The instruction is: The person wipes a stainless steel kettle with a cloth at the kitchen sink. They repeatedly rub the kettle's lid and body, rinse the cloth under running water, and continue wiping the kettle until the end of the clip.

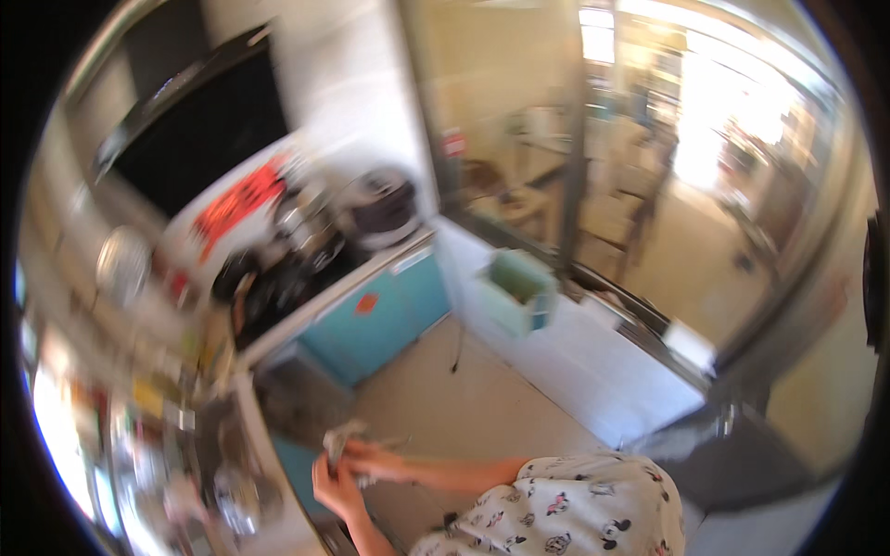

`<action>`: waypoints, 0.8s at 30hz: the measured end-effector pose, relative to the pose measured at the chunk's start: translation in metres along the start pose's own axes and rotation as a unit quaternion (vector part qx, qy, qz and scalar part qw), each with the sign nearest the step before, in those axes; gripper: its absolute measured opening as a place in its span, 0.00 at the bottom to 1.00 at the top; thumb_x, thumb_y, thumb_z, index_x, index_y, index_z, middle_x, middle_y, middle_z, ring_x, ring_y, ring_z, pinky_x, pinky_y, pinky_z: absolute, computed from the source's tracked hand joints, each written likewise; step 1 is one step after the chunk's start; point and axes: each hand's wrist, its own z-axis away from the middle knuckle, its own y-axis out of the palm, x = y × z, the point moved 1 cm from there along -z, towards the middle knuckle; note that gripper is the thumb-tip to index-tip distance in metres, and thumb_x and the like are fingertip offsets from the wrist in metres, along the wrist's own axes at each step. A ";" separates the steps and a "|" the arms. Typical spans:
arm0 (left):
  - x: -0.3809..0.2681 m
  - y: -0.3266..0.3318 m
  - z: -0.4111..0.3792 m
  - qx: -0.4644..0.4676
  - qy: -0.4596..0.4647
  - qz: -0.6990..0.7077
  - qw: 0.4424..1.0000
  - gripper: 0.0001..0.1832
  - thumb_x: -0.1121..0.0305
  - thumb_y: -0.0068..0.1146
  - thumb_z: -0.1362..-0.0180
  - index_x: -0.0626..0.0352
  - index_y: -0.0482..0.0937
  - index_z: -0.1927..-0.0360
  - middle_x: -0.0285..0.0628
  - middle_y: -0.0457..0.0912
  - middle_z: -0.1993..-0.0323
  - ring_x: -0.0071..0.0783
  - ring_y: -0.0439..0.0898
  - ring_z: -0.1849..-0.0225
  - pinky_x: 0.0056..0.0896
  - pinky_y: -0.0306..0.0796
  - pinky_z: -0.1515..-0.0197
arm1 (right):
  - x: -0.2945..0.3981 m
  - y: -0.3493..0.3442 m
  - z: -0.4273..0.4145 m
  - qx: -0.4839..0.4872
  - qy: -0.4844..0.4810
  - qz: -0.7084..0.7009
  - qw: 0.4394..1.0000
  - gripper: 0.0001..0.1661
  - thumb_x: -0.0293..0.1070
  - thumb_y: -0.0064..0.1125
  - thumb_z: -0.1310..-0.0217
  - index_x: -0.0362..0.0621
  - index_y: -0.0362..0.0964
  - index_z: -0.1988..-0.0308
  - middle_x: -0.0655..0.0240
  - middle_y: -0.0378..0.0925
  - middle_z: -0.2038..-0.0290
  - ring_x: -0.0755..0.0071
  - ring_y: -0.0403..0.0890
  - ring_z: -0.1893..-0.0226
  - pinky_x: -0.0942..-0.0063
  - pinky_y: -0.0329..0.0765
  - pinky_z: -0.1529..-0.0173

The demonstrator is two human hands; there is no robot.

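My left hand [335,485] and my right hand [372,460] come together low in the picture. Between them is a pale, crumpled cloth-like thing [341,439], gripped by both. Motion blur hides its exact kind, and the fingers cover part of it. Both hands are above the floor, beside the counter edge [268,431]. A metal bowl or pan [240,497] stands blurred on that counter, left of my left hand.
A black gas stove [285,295] and a dark lidded cooker [381,205] line the counter above blue cabinet doors [379,323]. A pale green bin [511,295] hangs at the low white wall [556,375]. A glass partition [504,139] shows wooden chairs beyond.
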 end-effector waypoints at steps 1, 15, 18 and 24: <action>-0.007 -0.004 -0.001 0.009 -0.016 0.023 1.000 0.14 0.78 0.58 0.49 0.67 0.79 0.56 0.45 0.81 0.67 0.36 0.79 0.66 0.32 0.73 0.63 | -0.012 -0.004 0.004 0.022 0.027 -0.183 0.982 0.23 0.40 0.54 0.31 0.49 0.63 0.40 0.75 0.73 0.52 0.82 0.73 0.54 0.78 0.73 0.52; 0.092 -0.154 0.002 -0.107 -0.188 0.071 0.974 0.13 0.72 0.55 0.40 0.59 0.79 0.51 0.48 0.83 0.55 0.44 0.83 0.55 0.36 0.75 0.53 | -0.073 0.103 -0.052 -0.108 0.212 -0.101 0.966 0.27 0.43 0.57 0.33 0.38 0.67 0.42 0.66 0.73 0.45 0.74 0.72 0.45 0.74 0.69 0.42; 0.177 -0.201 0.000 -0.141 -0.217 -0.055 0.964 0.15 0.75 0.55 0.42 0.59 0.79 0.50 0.50 0.82 0.53 0.50 0.81 0.54 0.40 0.75 0.51 | -0.117 0.117 -0.091 -0.068 0.186 0.100 0.975 0.38 0.50 0.56 0.34 0.36 0.61 0.36 0.59 0.67 0.38 0.66 0.68 0.39 0.70 0.61 0.35; 0.278 -0.255 -0.025 -0.126 -0.169 -0.159 0.965 0.19 0.79 0.51 0.45 0.61 0.76 0.48 0.50 0.78 0.46 0.51 0.74 0.43 0.47 0.67 0.40 | -0.150 0.176 -0.182 0.102 -0.082 0.492 0.861 0.38 0.47 0.53 0.33 0.33 0.57 0.34 0.49 0.60 0.33 0.50 0.56 0.31 0.62 0.53 0.30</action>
